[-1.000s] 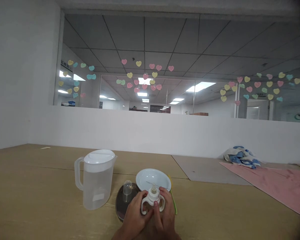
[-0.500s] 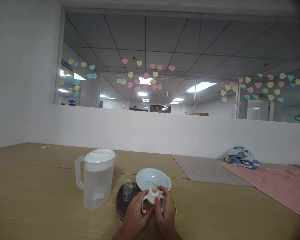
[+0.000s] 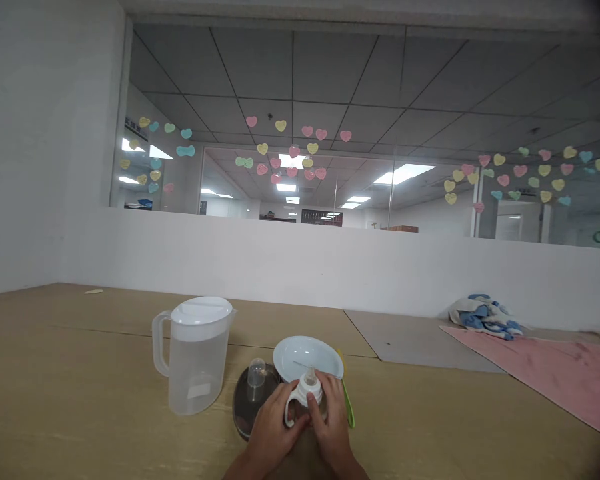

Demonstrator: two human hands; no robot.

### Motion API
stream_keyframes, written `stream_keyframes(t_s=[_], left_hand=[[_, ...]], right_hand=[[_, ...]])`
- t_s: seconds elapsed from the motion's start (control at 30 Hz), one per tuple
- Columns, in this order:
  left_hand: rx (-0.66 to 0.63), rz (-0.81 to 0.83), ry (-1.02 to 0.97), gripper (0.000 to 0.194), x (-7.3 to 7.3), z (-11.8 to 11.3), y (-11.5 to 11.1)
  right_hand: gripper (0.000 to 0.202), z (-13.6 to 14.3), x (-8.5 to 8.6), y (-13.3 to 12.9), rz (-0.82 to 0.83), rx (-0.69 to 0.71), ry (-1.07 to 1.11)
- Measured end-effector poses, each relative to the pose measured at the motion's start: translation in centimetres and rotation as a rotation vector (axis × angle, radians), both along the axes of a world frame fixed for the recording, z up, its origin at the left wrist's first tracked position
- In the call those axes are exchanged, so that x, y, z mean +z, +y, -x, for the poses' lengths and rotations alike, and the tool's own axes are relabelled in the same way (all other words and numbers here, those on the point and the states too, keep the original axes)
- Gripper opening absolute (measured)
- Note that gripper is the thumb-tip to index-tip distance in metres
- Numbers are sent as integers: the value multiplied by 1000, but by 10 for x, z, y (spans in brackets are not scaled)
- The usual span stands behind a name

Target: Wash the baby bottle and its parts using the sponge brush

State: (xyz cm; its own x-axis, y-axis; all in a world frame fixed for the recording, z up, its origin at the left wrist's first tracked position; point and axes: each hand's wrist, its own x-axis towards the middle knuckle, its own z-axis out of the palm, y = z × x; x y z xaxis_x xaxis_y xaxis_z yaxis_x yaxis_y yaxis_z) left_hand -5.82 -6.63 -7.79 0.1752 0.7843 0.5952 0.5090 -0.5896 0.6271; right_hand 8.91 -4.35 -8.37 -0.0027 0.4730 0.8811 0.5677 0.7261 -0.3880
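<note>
Between my two hands is a baby bottle (image 3: 304, 399) with a white collar, a clear nipple on top and white side handles. It stands roughly upright. My left hand (image 3: 275, 419) is closed around its left side, by the handle. On the right side, my right hand (image 3: 333, 419) grips the bottle, its thumb against the white collar; its fingers cover the right handle. Just behind the bottle sits a white bowl (image 3: 295, 353) with a thin item in it. Left of the bottle, a clear dome cap (image 3: 257, 375) stands on a dark round tray (image 3: 245, 408).
A translucent pitcher (image 3: 196, 363) with a white lid stands to the left. A green and yellow utensil (image 3: 349, 403) lies partly behind my right hand. At the right are a pink cloth (image 3: 540, 363) and a crumpled blue-and-white cloth (image 3: 485, 317) by the wall.
My right hand has shifted around the bottle's collar, and its fingers now hide the right handle. The left hand stays in nearly the same place. The view has moved very slightly.
</note>
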Motion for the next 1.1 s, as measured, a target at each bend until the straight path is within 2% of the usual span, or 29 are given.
stream_keyframes(t_s=[0.1, 0.23, 0.43, 0.6, 0.73, 0.93, 1.03, 1.1], left_hand=[[-9, 7, 7, 47, 1, -1, -1], [-35, 1, 20, 44, 0, 1, 0], [-28, 37, 18, 48, 0, 2, 1], [-31, 49, 33, 53, 1, 1, 0], [-53, 40, 21, 55, 0, 1, -1], [-86, 94, -15, 69, -2, 0, 1], [-92, 134, -54, 70, 1, -2, 0], [-89, 117, -71, 62, 5, -3, -3]], right_hand=[[24, 2, 4, 0, 35, -57, 5], [29, 3, 2, 2, 107, -117, 76], [35, -1, -9, 3, 134, 39, 46], [45, -4, -11, 4, 75, 48, 35], [39, -6, -11, 5, 13, 96, 21], [38, -10, -21, 11, 58, 186, 40], [37, -7, -18, 6, 54, 201, 36], [35, -4, -11, 1, 49, 195, 21]])
